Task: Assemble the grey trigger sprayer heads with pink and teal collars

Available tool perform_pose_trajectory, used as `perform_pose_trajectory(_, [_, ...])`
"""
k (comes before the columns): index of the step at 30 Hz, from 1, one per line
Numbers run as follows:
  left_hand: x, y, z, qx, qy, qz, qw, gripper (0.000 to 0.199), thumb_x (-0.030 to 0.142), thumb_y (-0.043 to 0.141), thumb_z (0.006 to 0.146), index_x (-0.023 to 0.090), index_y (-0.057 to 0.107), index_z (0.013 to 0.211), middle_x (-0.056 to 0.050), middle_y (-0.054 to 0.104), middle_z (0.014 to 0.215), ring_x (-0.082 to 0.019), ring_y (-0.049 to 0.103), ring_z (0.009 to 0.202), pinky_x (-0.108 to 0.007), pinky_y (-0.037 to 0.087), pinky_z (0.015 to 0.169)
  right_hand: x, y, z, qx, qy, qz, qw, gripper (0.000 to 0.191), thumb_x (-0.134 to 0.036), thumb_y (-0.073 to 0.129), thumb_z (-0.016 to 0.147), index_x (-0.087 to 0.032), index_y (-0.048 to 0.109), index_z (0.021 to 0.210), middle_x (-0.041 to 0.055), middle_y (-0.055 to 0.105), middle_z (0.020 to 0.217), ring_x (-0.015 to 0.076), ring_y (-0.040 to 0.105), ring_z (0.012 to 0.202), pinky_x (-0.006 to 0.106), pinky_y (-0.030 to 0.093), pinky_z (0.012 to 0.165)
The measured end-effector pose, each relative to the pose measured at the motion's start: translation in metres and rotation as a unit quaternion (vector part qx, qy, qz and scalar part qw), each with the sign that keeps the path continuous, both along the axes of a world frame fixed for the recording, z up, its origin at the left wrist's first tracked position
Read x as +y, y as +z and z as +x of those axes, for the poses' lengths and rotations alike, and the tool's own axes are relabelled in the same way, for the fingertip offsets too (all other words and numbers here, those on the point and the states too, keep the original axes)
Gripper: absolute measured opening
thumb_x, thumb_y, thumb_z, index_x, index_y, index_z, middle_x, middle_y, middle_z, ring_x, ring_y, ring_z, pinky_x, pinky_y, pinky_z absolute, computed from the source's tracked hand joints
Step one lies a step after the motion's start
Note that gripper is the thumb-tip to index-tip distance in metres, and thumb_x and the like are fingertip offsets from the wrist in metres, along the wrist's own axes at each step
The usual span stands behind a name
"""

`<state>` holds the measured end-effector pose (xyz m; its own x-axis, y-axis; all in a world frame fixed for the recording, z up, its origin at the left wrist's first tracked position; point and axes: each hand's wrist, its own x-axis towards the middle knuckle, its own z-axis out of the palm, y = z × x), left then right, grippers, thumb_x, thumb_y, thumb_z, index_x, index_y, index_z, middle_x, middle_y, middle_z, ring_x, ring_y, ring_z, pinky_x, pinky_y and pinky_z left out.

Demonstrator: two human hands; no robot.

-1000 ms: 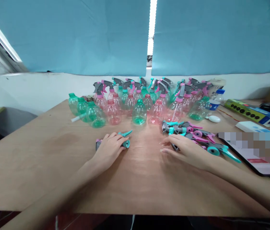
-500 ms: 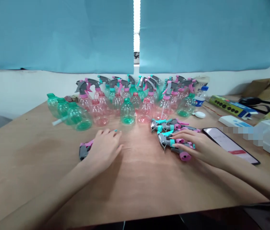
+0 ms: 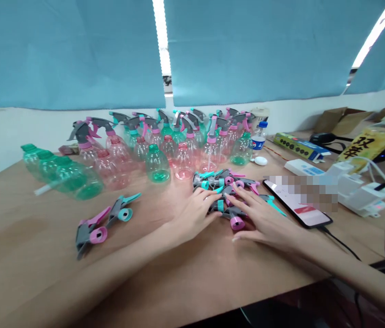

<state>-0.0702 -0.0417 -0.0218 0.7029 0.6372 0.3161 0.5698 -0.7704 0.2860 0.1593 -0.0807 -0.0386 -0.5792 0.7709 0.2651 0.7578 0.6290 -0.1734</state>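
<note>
A pile of grey trigger spray heads (image 3: 228, 175) with pink and teal collars lies right of the middle of the table. At its left edge, my left hand (image 3: 192, 214) has its thumb and fingers around a teal-collared spray head (image 3: 217, 206). My right hand (image 3: 260, 216) rests over the pile's right side with fingers stretched and apart, partly hiding it. By its fingers is a pink-collared spray head (image 3: 236, 221). Farther left, away from both hands, lie a pink-collared spray head (image 3: 88, 234) and a teal-collared one (image 3: 120, 212).
Behind stand clear green bottles (image 3: 158, 164) and pink bottles (image 3: 182, 161), several with spray heads fitted. More green bottles (image 3: 72, 177) lean at the left. On the right are a phone (image 3: 295, 205), a power strip (image 3: 359, 189), a cola bottle (image 3: 259, 136) and a long box (image 3: 300, 148).
My left hand has moved right, from the two spray heads at the left to the pile. My right hand stays over the pile. The view has turned right.
</note>
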Motion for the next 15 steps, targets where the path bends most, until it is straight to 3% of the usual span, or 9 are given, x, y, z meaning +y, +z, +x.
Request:
perform_pose_trajectory(3, [0.003, -0.003, 0.005, 0.051, -0.001, 0.011, 0.999, 0.035, 0.028, 0.059, 0.087, 0.016, 0.054, 0.119, -0.010, 0.063, 0.107, -0.026, 0.051, 0.101, -0.040, 0.044, 0.085, 0.001, -0.001, -0.003, -0.002, 0.002, 0.012, 1.000, 0.077, -0.058, 0.052, 0.083, -0.023, 0.024, 0.146, 0.0143, 0.022, 0.152, 0.0327, 0.018, 0.140, 0.056, 0.027, 0.108])
perform_pose_trajectory(7, [0.005, -0.003, 0.004, 0.096, -0.003, 0.035, 0.995, 0.030, 0.031, 0.058, 0.088, 0.015, 0.058, 0.113, -0.009, 0.064, 0.101, -0.026, 0.051, 0.097, -0.041, 0.042, 0.083, 0.002, 0.000, -0.005, -0.001, 0.014, 0.012, 1.000, 0.056, -0.048, 0.045, 0.091, -0.027, 0.035, 0.142, 0.0104, 0.035, 0.148, 0.0292, 0.035, 0.133, 0.053, 0.035, 0.104])
perform_pose_trajectory(11, [0.004, -0.005, -0.005, 0.049, 0.017, 0.004, 0.999, 0.040, 0.030, 0.062, 0.085, 0.019, 0.053, 0.122, -0.007, 0.062, 0.102, -0.025, 0.051, 0.097, -0.039, 0.044, 0.083, 0.002, 0.004, -0.003, 0.006, 0.014, 0.003, 1.000, 0.042, -0.044, 0.047, 0.091, -0.028, 0.051, 0.129, 0.0089, 0.046, 0.140, 0.0292, 0.042, 0.129, 0.052, 0.039, 0.101])
perform_pose_trajectory(15, [-0.006, -0.006, -0.018, -0.040, 0.076, -0.036, 0.996, 0.034, 0.024, 0.061, 0.086, 0.022, 0.056, 0.119, -0.005, 0.059, 0.100, -0.022, 0.051, 0.096, -0.036, 0.046, 0.083, 0.004, 0.011, 0.002, 0.007, 0.010, -0.015, 1.000, 0.036, -0.042, 0.052, 0.089, -0.026, 0.057, 0.120, 0.0097, 0.054, 0.131, 0.0307, 0.045, 0.125, 0.055, 0.036, 0.101])
